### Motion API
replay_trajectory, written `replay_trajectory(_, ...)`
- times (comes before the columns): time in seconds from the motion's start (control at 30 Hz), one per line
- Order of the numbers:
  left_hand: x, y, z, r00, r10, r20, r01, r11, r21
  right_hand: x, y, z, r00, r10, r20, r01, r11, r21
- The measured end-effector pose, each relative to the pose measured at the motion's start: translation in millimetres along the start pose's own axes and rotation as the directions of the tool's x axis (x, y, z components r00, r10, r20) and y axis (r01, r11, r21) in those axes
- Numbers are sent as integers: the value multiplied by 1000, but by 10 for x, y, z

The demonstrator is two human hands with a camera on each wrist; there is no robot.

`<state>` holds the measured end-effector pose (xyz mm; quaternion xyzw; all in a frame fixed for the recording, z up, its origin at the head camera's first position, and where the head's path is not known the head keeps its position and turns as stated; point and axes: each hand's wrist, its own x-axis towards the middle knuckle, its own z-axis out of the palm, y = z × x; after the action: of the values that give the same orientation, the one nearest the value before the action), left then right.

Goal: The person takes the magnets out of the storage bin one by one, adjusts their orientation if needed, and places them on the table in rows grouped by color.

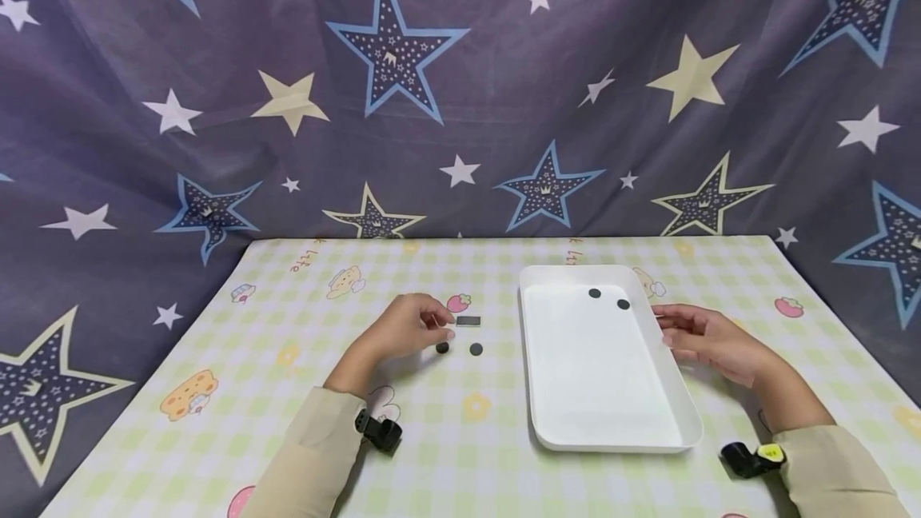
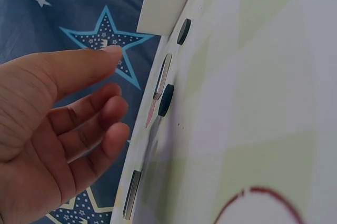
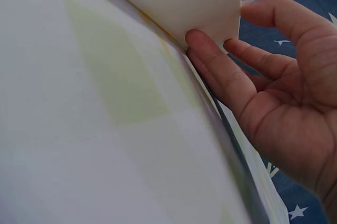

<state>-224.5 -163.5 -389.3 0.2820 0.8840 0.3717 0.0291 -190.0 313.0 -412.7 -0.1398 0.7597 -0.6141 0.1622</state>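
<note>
My left hand (image 1: 410, 328) hovers beside the small black pieces on the cloth, thumb out and fingers loosely bent, holding nothing. Close by its fingertips lie two round black discs (image 1: 442, 348) and a flat dark bar (image 1: 468, 321). A second bar (image 2: 132, 195) shows below the fingers in the left wrist view; the hand hides it from the head view. On the right, my right hand (image 1: 708, 340) touches the side wall of a white tray (image 1: 536, 390), fingers fairly straight against it. Two more black discs (image 1: 623, 304) lie inside the tray, toward its far end.
A green-and-white checked cloth (image 1: 288, 422) with printed cartoon figures covers the table. Behind it hangs a dark curtain (image 1: 496, 102) with stars. Each wrist wears a small black camera (image 1: 384, 432) on a strap, below a beige sleeve.
</note>
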Motion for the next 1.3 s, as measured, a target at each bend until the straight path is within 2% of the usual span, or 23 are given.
replay_trajectory(0.3,-22,33,9,995,-3,-97,-2,999,-46,21,-17,18,1000,-1,9,1,1000,-1)
replay_trajectory(0.5,-20,67,21,994,-22,-108,12,996,-90,29,-10,20,1000,2,4,-2,1000,-7)
replay_trajectory(0.97,22,154,88,985,16,-171,-42,988,-151,19,4,6,1000,-9,10,9,1000,2)
replay_trajectory(1.3,60,277,110,980,15,-199,-51,983,-178,16,21,-5,1000,-17,8,17,1000,11)
